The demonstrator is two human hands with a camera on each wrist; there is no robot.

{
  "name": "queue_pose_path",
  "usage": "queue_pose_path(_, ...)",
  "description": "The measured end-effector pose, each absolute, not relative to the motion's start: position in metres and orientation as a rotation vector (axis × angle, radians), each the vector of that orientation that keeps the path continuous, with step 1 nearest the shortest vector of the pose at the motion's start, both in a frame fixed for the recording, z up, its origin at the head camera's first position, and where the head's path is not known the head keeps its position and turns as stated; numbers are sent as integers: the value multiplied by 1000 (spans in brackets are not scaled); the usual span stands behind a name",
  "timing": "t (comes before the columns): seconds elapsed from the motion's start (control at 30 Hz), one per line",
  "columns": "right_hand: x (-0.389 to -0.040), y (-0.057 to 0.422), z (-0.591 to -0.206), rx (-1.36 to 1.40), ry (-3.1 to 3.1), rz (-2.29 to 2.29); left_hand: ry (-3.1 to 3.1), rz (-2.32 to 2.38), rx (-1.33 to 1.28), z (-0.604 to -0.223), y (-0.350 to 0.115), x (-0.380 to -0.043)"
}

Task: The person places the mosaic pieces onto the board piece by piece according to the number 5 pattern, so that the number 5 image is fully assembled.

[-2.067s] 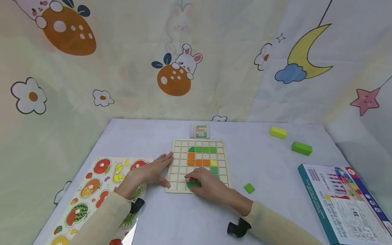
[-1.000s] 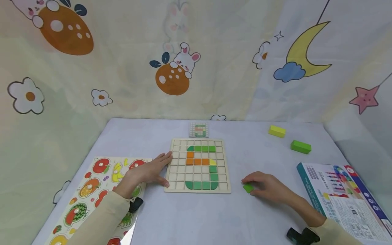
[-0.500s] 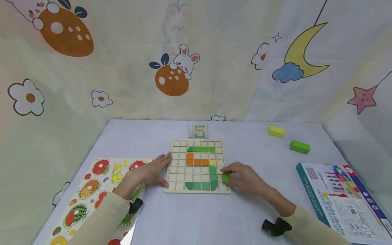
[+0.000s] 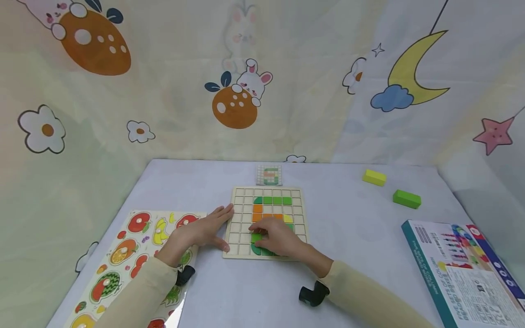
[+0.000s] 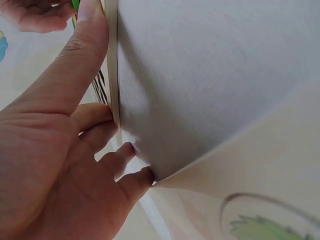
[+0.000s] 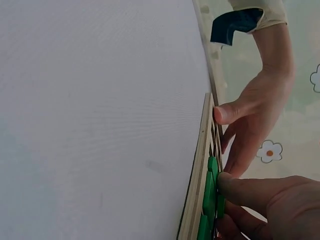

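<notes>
A pale wooden grid board (image 4: 239,227) lies mid-table, its cells partly filled with green, orange and yellow tiles. My left hand (image 4: 201,231) rests along the board's left edge, thumb and fingers spread; the left wrist view shows the thumb (image 5: 85,60) against that edge. Over the lower left cells, my right hand (image 4: 279,238) pinches a light green square tile (image 4: 256,238) between thumb and fingers, just above a rounded dark green corner tile (image 4: 255,249). That hand hides several tiles of the lower rows. In the right wrist view, dark green tiles (image 6: 208,195) line the board's near side.
A small pattern card (image 4: 269,175) lies behind the board. Yellow (image 4: 374,177) and green (image 4: 407,199) blocks sit at the back right. A flat box (image 4: 471,273) lies at the right, and a fruit picture sheet (image 4: 137,246) under the left forearm.
My right hand went right to the light green tile on the table, took it and carried it left onto the board's lower left. The left hand has stayed at the edge.
</notes>
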State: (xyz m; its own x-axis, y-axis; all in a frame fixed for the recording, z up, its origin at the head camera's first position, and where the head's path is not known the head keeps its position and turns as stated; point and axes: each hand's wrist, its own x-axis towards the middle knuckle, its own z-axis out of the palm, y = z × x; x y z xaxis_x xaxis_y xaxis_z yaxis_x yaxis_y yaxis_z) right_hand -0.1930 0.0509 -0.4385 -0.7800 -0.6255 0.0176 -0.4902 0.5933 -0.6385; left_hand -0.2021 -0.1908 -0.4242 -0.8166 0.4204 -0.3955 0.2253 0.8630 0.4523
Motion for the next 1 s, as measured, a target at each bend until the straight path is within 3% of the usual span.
queue_pose_path(0.7, -193, 56, -442, -907, 2640, -977, 2523, 570, 485, -423, -188, -205)
queue_pose_path(1.0, -196, 96, -430, -854, 2726, -1077, 2527, 562, 479, -427, -192, -203)
